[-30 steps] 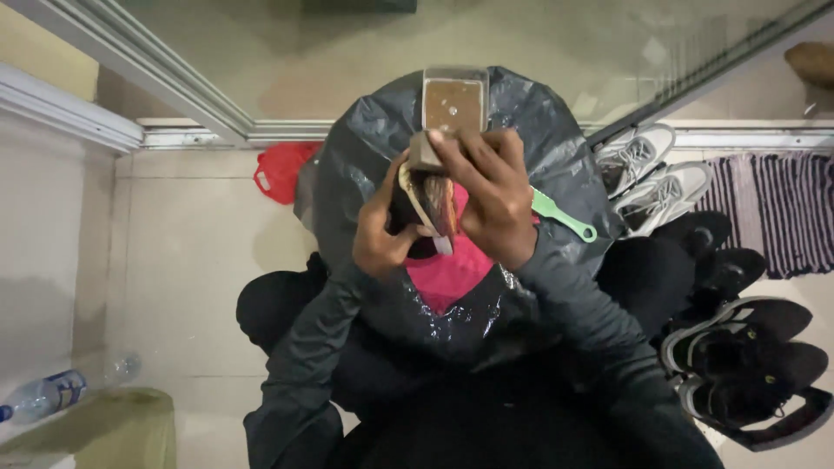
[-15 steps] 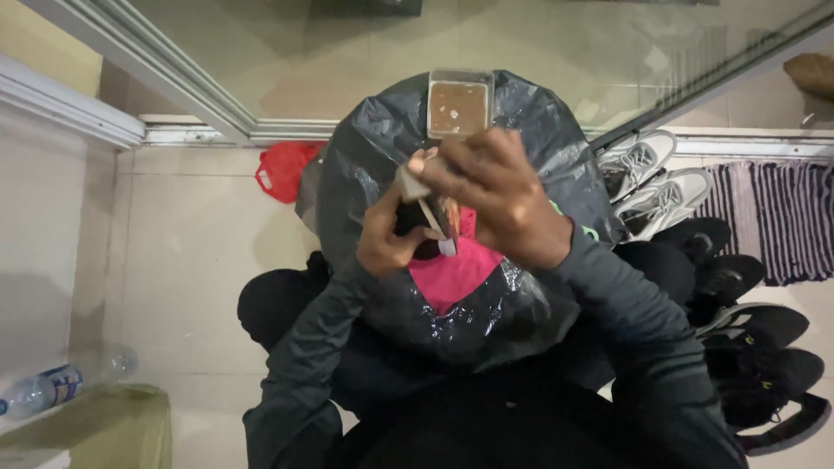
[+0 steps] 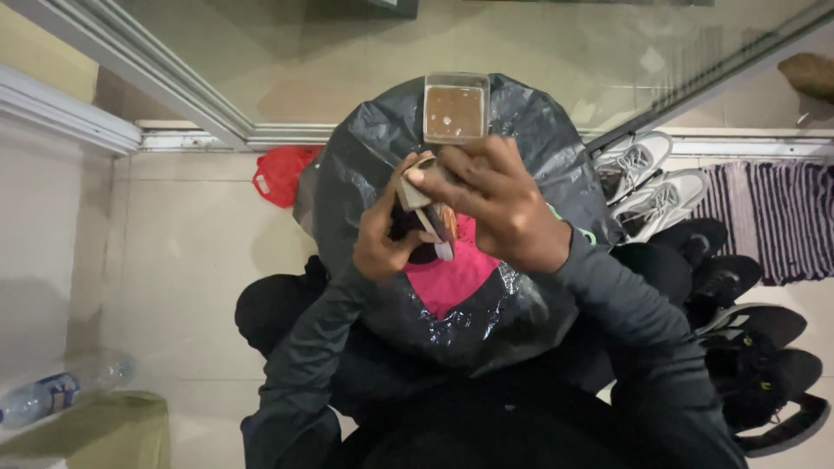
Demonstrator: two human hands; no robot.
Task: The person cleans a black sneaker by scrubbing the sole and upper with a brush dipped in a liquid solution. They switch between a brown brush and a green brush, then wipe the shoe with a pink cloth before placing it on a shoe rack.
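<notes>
I sit on the floor with a black plastic sheet (image 3: 539, 148) over my lap and a pink cloth (image 3: 452, 280) on it. My left hand (image 3: 380, 245) grips a dark shoe (image 3: 439, 221) with a tan sole edge from below. My right hand (image 3: 497, 204) presses a small grey sponge block (image 3: 414, 194) against the top of the shoe. A clear square tub of brown liquid (image 3: 454, 108) stands on the sheet just beyond my hands. A green brush handle (image 3: 589, 234) peeks out past my right wrist.
A red plastic bag (image 3: 281, 171) lies to the left by the sliding glass door track (image 3: 200, 135). White sneakers (image 3: 647, 178), several black shoes (image 3: 751, 347) and a striped mat (image 3: 782, 208) crowd the right. A plastic bottle (image 3: 43, 395) lies at lower left.
My right hand has slid left and up along the shoe with the sponge, and my forearm now covers most of the green brush. My left hand keeps its hold.
</notes>
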